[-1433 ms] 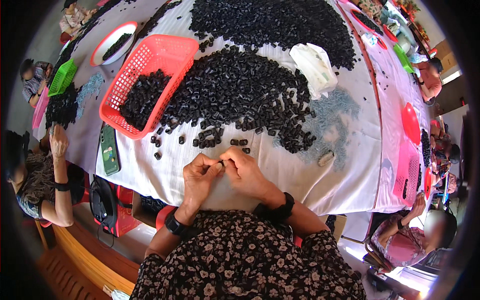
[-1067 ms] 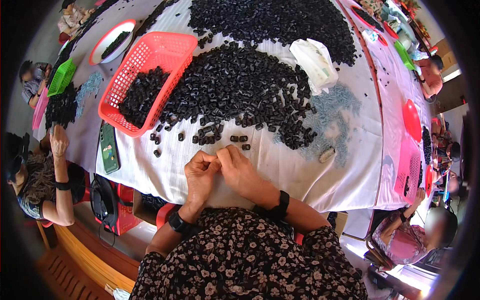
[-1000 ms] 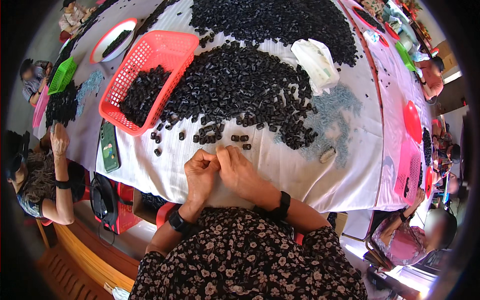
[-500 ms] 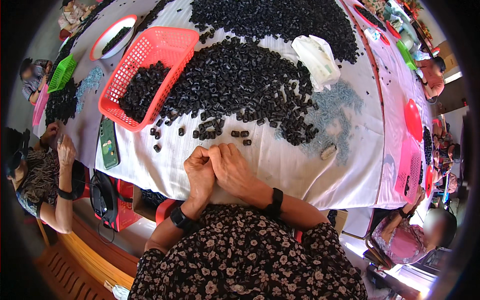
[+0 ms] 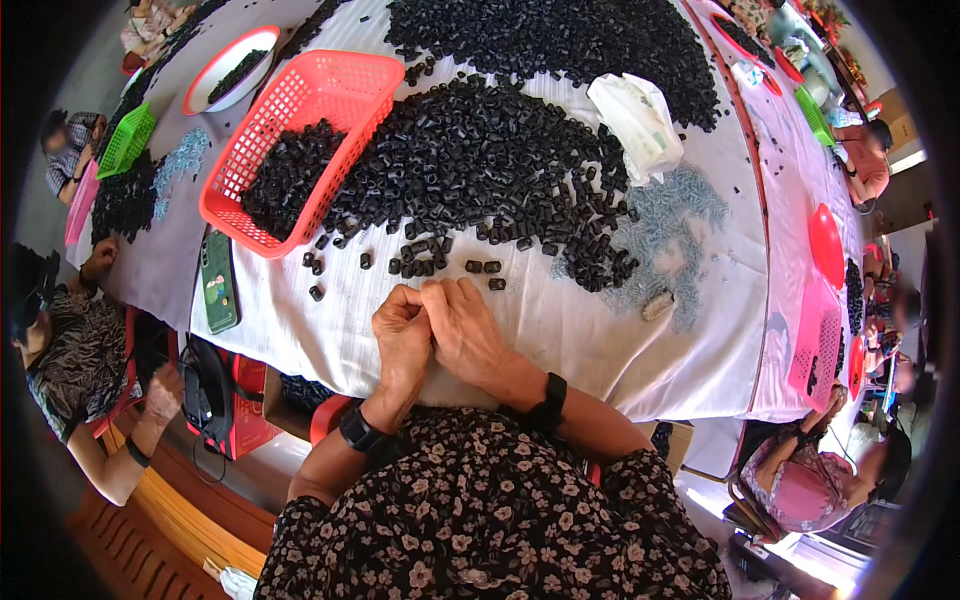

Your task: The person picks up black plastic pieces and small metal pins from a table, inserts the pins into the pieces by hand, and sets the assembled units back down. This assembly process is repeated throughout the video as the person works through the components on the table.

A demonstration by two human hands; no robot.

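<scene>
Both hands met at the near edge of the white tablecloth, the left hand curled into a loose fist and the right hand laid against it, fingertips pressed together over something too small to make out, likely one of the small black cylinders scattered just beyond the knuckles. Judged by the heaps, little was done: a great matte mound of black pieces covered the middle of the table, with a second heap farther off, while the red plastic basket, its walls an open lattice, held only a shallow layer at its near end. The pieces looked like short, hard, tube-like stubs. A drift of pale blue-grey bits lay to the right, a crumpled white bag sat above it, and a green phone lay flat at the left
</scene>
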